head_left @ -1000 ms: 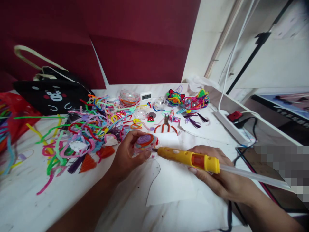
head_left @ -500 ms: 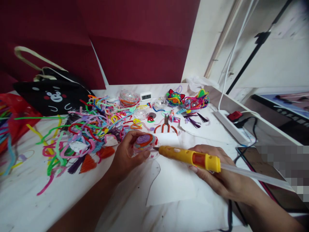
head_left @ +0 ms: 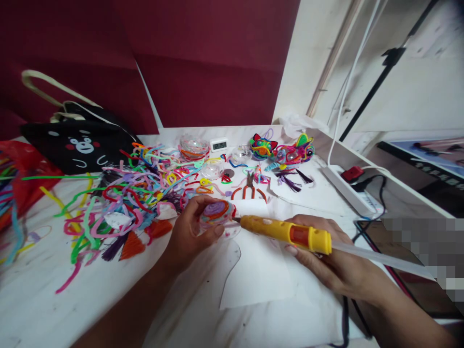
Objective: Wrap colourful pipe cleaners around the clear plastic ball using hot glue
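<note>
And here's the left hand [head_left: 190, 229], curled around a ball [head_left: 217, 211] coiled in purple, orange and red fuzzy stems, its grip closed with the thumb along the near side. The ball sits just above the tabletop [head_left: 181, 299], near the top edge of a white paper sheet [head_left: 257, 285]. Over to the right hand [head_left: 331, 251] — a full grip around a yellow glue gun [head_left: 270, 229], thumb underneath, a pale glue stick [head_left: 380, 261] poking out the back. The nozzle [head_left: 237, 220] points left, right up beside the ball; whether it touches, I can't tell from here. Just beyond lie orange-handled pliers [head_left: 249, 188], jaws pointing away. Left of the ball, what a tangle — a heap of colored fuzzy stems [head_left: 123, 193], with an orange tassel [head_left: 131, 246] at its near edge. Farther back stand a small white clock [head_left: 219, 144] and a bright cat-eared ball [head_left: 263, 146].
</note>
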The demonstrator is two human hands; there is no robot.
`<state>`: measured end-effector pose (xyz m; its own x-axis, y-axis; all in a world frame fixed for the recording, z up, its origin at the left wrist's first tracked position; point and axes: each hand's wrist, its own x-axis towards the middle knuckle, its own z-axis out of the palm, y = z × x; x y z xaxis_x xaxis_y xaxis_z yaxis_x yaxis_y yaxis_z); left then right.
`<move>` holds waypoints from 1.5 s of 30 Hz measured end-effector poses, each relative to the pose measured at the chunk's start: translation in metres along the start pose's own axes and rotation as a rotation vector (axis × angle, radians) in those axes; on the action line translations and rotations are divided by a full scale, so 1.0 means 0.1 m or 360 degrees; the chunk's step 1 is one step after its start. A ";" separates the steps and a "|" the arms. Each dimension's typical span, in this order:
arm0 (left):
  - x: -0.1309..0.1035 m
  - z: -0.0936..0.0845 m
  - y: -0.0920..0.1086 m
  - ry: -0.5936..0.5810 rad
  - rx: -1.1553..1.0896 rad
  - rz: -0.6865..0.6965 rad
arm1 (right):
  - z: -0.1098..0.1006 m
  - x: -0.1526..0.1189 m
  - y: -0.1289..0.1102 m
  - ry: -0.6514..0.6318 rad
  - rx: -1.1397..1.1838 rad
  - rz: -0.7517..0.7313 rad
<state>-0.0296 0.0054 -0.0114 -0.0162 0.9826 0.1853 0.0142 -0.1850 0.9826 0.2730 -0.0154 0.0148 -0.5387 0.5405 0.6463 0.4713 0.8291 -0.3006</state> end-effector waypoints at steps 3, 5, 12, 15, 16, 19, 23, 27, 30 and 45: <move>0.00 0.01 0.02 -0.0017 0.0007 0.0001 | 0.00 0.01 -0.01 0.0002 -0.0029 -0.0004; 0.00 0.02 0.03 -0.0013 0.0017 -0.0009 | -0.01 0.02 -0.02 0.0008 -0.0033 -0.0016; -0.03 0.01 -0.02 -0.0059 0.0011 0.0012 | -0.02 0.04 -0.05 -0.0031 -0.0012 -0.0055; -0.03 0.01 -0.02 -0.0050 0.0058 0.0019 | -0.02 0.05 -0.06 -0.0035 0.0041 -0.0045; -0.03 0.01 -0.02 -0.0053 0.0071 0.0018 | -0.02 0.05 -0.06 -0.0044 0.0063 -0.0045; -0.03 0.01 0.00 -0.0061 0.0090 0.0014 | -0.02 0.07 -0.07 -0.0070 0.0082 -0.0051; -0.04 0.00 -0.01 -0.0079 0.0079 0.0017 | -0.02 0.07 -0.07 -0.0075 0.0079 -0.0059; -0.02 0.00 -0.02 -0.0070 0.0055 0.0013 | -0.02 0.07 -0.07 -0.0072 0.0066 -0.0053; -0.02 0.00 -0.02 -0.0057 0.0050 0.0022 | -0.02 0.05 -0.06 -0.0051 0.0018 -0.0061; 0.00 0.02 0.04 0.0010 0.0034 -0.0012 | -0.02 0.04 -0.02 0.0014 -0.0064 -0.0057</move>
<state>-0.0272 0.0048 -0.0078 -0.0229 0.9838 0.1780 0.0351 -0.1771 0.9836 0.2714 -0.0152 0.0188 -0.5497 0.5094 0.6621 0.4796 0.8414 -0.2492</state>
